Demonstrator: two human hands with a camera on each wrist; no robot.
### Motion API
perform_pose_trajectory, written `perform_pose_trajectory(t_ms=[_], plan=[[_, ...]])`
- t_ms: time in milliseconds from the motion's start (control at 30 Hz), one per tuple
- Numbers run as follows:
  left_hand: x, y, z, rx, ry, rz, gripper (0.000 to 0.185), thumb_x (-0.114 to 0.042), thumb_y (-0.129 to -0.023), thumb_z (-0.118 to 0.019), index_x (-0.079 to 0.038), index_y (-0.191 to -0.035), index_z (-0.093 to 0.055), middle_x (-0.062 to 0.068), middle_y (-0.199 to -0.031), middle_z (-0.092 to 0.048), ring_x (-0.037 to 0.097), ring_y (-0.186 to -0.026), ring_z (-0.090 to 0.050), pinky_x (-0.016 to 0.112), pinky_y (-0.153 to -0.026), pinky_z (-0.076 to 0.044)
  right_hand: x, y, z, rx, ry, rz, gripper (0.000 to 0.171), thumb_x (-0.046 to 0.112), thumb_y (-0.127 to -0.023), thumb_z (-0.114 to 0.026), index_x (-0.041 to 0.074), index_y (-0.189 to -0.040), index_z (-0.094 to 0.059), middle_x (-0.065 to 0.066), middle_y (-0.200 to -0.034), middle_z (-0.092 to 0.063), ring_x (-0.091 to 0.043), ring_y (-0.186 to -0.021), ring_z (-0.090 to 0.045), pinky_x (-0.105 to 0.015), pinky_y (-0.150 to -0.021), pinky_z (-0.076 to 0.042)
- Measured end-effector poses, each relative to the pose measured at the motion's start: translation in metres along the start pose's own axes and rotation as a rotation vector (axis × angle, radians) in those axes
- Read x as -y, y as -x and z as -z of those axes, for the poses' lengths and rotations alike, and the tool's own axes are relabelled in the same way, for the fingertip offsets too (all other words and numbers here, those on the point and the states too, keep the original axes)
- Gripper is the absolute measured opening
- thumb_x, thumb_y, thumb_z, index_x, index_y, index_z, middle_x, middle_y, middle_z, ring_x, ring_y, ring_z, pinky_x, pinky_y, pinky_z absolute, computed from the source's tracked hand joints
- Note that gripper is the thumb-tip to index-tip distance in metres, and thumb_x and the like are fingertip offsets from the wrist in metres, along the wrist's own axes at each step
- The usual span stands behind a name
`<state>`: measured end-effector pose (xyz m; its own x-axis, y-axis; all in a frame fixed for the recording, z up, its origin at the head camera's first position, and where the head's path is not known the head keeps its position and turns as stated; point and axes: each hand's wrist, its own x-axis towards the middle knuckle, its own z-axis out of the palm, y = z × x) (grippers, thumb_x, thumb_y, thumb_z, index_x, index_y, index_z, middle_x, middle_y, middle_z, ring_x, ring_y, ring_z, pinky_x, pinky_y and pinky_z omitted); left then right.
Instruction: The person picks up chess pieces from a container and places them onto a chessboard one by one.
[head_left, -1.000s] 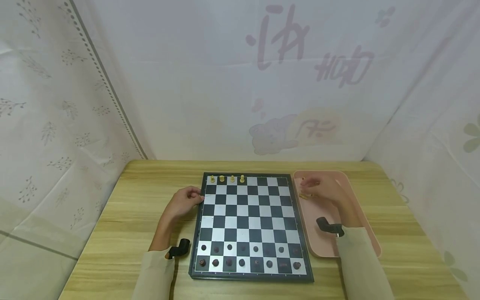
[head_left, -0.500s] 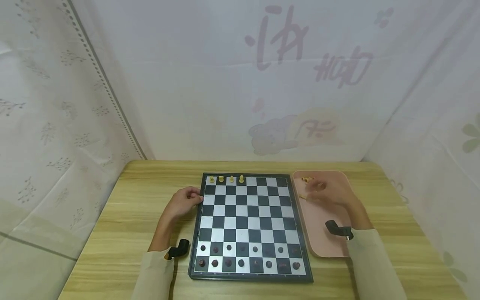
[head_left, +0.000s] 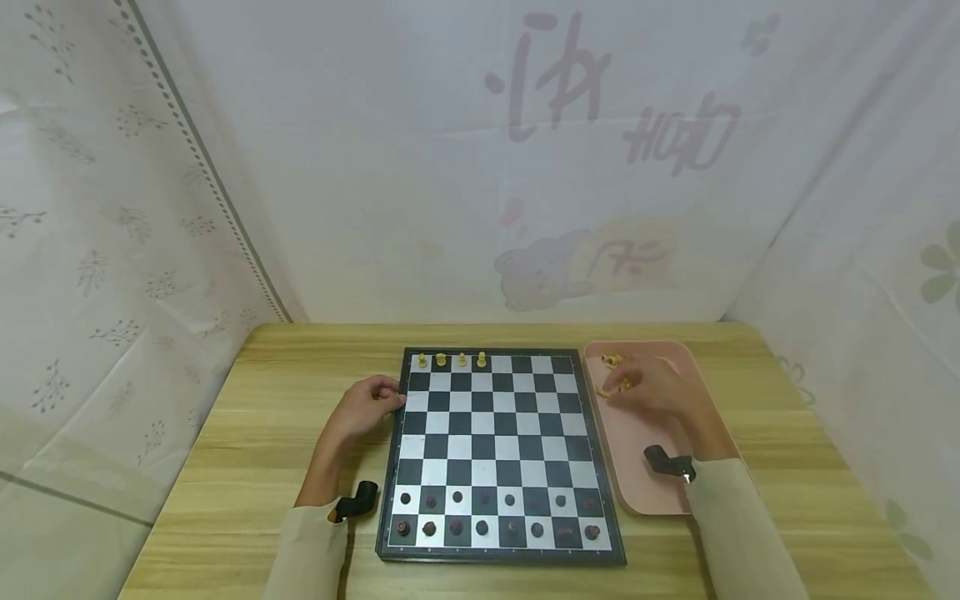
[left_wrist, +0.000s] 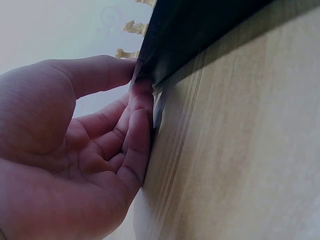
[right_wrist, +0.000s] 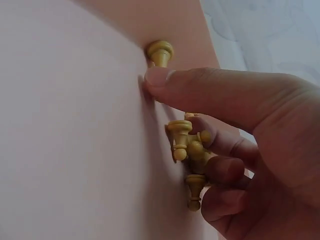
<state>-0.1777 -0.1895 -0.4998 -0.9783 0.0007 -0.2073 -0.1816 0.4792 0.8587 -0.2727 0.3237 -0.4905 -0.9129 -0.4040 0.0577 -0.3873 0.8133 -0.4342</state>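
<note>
Seen from the head camera, a person sat at a wooden table (head_left: 225, 450) with a chessboard (head_left: 498, 450) before them. Dark pieces (head_left: 498, 512) filled the board's two near rows; four yellow pieces (head_left: 451, 360) stood along its far edge. The left hand (head_left: 365, 406) rested at the board's left edge, fingers curled against the frame. The right hand (head_left: 651, 390) lay in a pink tray (head_left: 645, 492) just right of the board, among loose yellow pieces (head_left: 613, 360).

The left wrist camera showed the left hand's (left_wrist: 75, 165) fingertips (left_wrist: 142, 95) pressed against the board's dark rim (left_wrist: 200, 35), thumb on top.

The right wrist camera showed the right hand (right_wrist: 240, 150) curled around several yellow chessmen (right_wrist: 187, 150) on the tray floor (right_wrist: 65, 150), another pawn (right_wrist: 160, 52) beyond the thumb.
</note>
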Motion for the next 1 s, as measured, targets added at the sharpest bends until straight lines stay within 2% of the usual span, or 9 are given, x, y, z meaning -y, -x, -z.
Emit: perform_pose_trajectory(t_ms=[100, 167, 233, 400, 500, 633, 767, 1000], plan=[[0.0006, -0.0003, 0.0001, 0.002, -0.001, 0.001, 0.033, -0.013, -0.103, -0.073, 0.008, -0.128, -0.068, 0.01, -0.1, -0.072, 0.025, -0.092, -0.063, 0.035, -0.08, -0.049, -0.001, 0.0002, -0.0018, 0.09, -0.095, -0.038, 0.019, 0.01, -0.085, -0.094, 0.026, -0.091, -0.086, -0.002, -0.111, -0.074, -0.024, -0.099, -0.06, -0.04, -0.085, -0.049], [0.0011, -0.0005, -0.0001, 0.002, -0.002, 0.003, 0.033, -0.013, -0.104, -0.073, 0.008, -0.129, -0.068, 0.01, -0.1, -0.073, 0.025, -0.092, -0.064, 0.035, -0.08, -0.049, -0.0023, -0.0001, -0.0025, 0.107, -0.129, -0.057, 0.016, 0.009, -0.088, -0.092, 0.024, -0.091, -0.087, -0.002, -0.103, -0.07, -0.024, -0.098, -0.058, -0.039, -0.084, -0.049], [0.0012, -0.0008, -0.0005, 0.003, -0.001, 0.003, 0.033, -0.013, -0.104, -0.073, 0.008, -0.129, -0.068, 0.01, -0.1, -0.073, 0.025, -0.092, -0.064, 0.035, -0.08, -0.049, -0.004, -0.0005, -0.0032, 0.068, -0.092, -0.045, 0.014, 0.012, -0.088, -0.092, 0.026, -0.089, -0.086, 0.001, -0.099, -0.068, -0.024, -0.094, -0.057, -0.04, -0.082, -0.048], [0.0012, -0.0014, -0.0012, -0.001, -0.002, 0.001, 0.033, -0.013, -0.104, -0.072, 0.009, -0.128, -0.068, 0.01, -0.099, -0.073, 0.025, -0.091, -0.064, 0.035, -0.079, -0.048, -0.0082, -0.0023, -0.0031, -0.131, 0.065, 0.017, 0.015, 0.024, -0.085, -0.092, 0.036, -0.08, -0.083, 0.016, -0.088, -0.072, -0.019, -0.085, -0.057, -0.04, -0.078, -0.042], [0.0008, -0.0013, -0.0012, -0.004, -0.005, 0.0, 0.033, -0.013, -0.104, -0.072, 0.009, -0.128, -0.068, 0.01, -0.099, -0.073, 0.025, -0.091, -0.064, 0.035, -0.079, -0.049, -0.0098, -0.0036, -0.0018, -0.206, 0.064, 0.043, 0.019, 0.019, -0.082, -0.088, 0.036, -0.079, -0.082, 0.018, -0.083, -0.072, -0.018, -0.083, -0.059, -0.039, -0.076, -0.041], [0.0005, -0.0013, -0.0009, -0.006, -0.012, 0.0, 0.033, -0.013, -0.104, -0.072, 0.008, -0.128, -0.069, 0.01, -0.099, -0.072, 0.025, -0.092, -0.063, 0.035, -0.079, -0.049, -0.0097, -0.0042, -0.0002, -0.252, 0.018, 0.034, 0.021, 0.015, -0.082, -0.086, 0.035, -0.081, -0.081, 0.018, -0.08, -0.073, -0.018, -0.081, -0.062, -0.038, -0.074, -0.044], [0.0003, -0.0012, -0.0006, -0.008, -0.021, -0.003, 0.034, -0.013, -0.104, -0.072, 0.009, -0.129, -0.069, 0.01, -0.1, -0.072, 0.026, -0.092, -0.063, 0.035, -0.079, -0.049, -0.0088, -0.0042, 0.0005, -0.258, -0.003, 0.008, 0.012, 0.022, -0.085, -0.092, 0.031, -0.088, -0.084, 0.017, -0.084, -0.076, -0.018, -0.08, -0.064, -0.041, -0.074, -0.048], [-0.0011, -0.0008, 0.0002, -0.008, -0.025, 0.011, 0.034, -0.013, -0.104, -0.072, 0.008, -0.13, -0.069, 0.011, -0.101, -0.072, 0.027, -0.094, -0.063, 0.035, -0.081, -0.048, -0.0086, -0.0047, -0.0021, -0.225, 0.065, -0.012, 0.013, 0.023, -0.085, -0.09, 0.034, -0.089, -0.083, 0.014, -0.087, -0.075, -0.019, -0.082, -0.062, -0.041, -0.074, -0.044]])
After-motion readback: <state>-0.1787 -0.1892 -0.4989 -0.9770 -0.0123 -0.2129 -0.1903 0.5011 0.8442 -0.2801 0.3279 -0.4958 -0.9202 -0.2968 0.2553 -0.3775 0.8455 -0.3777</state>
